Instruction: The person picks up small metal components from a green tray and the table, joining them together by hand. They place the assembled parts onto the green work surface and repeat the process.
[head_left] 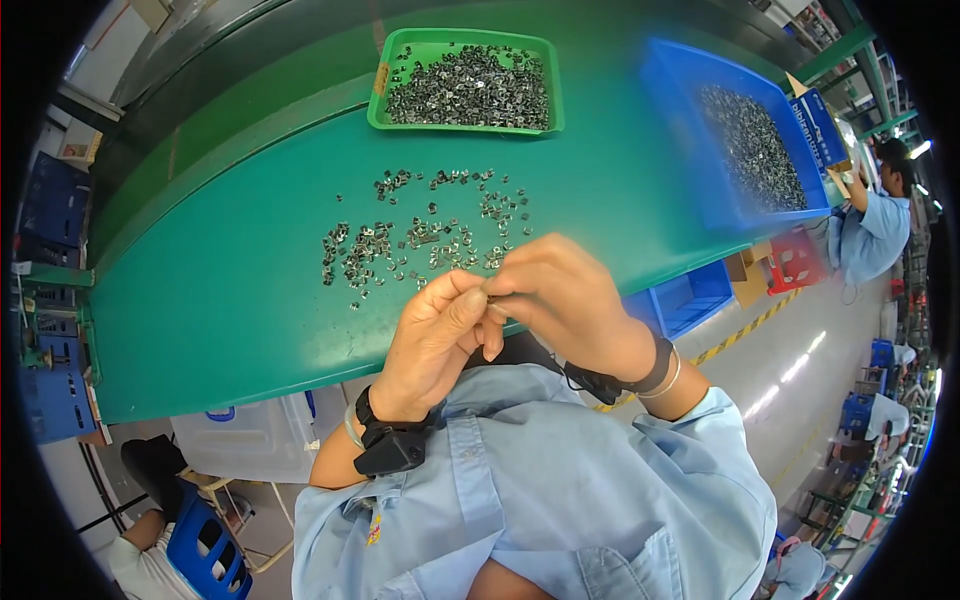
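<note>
My left hand (440, 335) and my right hand (560, 300) meet fingertip to fingertip at the near edge of the green table. Both are closed in a pinch, and whatever sits between the fingertips is too small and covered to name. Just beyond them, small dark and silvery metal parts (365, 250) lie scattered in loose clusters. Farther back stands a green tray (555, 95) heaped with the same kind of small parts (470, 90). To the right a large blue bin (690, 130) holds a mass of small metal pieces (755, 145).
The green table (200, 300) has a raised border along its far left side. Blue crates (690, 298), a red crate (795, 262) and a carton (825, 125) stand at the right. A translucent box (245, 440) is below left. A co-worker (875, 225) is at far right; a blue chair (205, 545) lower left.
</note>
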